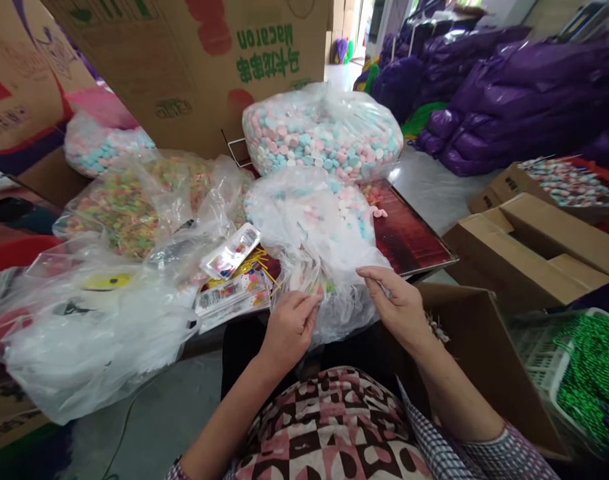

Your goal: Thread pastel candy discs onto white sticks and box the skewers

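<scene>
My left hand (pixel 290 328) is at the near edge of the table, thumb and fingers pinched together; whatever is between them is too small to make out. Just beyond it lies a crumpled clear plastic bag (pixel 329 257) of pink, white and blue marshmallows. My right hand (pixel 395 303) hovers at the right side of this bag, fingers stretched forward and the thumb a little apart, with nothing visible in it. Left of the bag are printed plastic pouches (pixel 234 297), a silvery pouch (pixel 232 252) and thin yellow sticks (pixel 254 260).
A fuller marshmallow bag (pixel 324 133) stands behind, and a bag of colourful gummies (pixel 129 213) lies at the left. Clear plastic bags (pixel 94 340) spill over the near left. An open carton (pixel 479 360) and a white crate (pixel 544 360) are at the right. Purple sacks (pixel 529 100) are stacked beyond.
</scene>
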A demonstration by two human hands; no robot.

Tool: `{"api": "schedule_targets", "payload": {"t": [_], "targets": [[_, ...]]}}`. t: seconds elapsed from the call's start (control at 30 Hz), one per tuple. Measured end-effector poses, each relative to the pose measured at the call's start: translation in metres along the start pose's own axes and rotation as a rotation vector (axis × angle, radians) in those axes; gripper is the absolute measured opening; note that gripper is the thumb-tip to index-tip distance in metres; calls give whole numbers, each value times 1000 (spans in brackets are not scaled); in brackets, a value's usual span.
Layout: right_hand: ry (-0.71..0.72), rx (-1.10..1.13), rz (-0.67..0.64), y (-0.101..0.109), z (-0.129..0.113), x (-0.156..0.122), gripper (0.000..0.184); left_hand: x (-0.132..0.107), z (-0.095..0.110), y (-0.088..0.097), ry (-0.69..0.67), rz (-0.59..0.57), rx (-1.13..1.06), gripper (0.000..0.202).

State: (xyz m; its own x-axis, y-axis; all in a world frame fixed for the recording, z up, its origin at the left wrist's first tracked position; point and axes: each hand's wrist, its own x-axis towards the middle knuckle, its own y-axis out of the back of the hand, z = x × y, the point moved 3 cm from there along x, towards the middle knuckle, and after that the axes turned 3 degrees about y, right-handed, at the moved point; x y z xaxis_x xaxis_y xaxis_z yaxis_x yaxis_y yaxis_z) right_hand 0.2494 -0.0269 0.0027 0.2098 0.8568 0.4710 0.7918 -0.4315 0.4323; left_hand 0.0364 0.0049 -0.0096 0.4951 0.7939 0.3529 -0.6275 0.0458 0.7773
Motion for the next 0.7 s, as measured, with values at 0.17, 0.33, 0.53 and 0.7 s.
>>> {"api": "schedule_targets", "payload": {"t": [0.17,0.33,0.53,0.7], "targets": [[-79,-7,49,8,30,41,26,14,-18,-14,29,-14,42,28],[-209,-187,-49,11,84,86,36,18,-41,-26,100,37,20,25],[-188,-248,-219,-46,88,79,61,17,-47,-29,93,82,-28,25],[-127,-390,-341,-68,77,70,62,16,-49,-31,100,95,-48,25]]}}
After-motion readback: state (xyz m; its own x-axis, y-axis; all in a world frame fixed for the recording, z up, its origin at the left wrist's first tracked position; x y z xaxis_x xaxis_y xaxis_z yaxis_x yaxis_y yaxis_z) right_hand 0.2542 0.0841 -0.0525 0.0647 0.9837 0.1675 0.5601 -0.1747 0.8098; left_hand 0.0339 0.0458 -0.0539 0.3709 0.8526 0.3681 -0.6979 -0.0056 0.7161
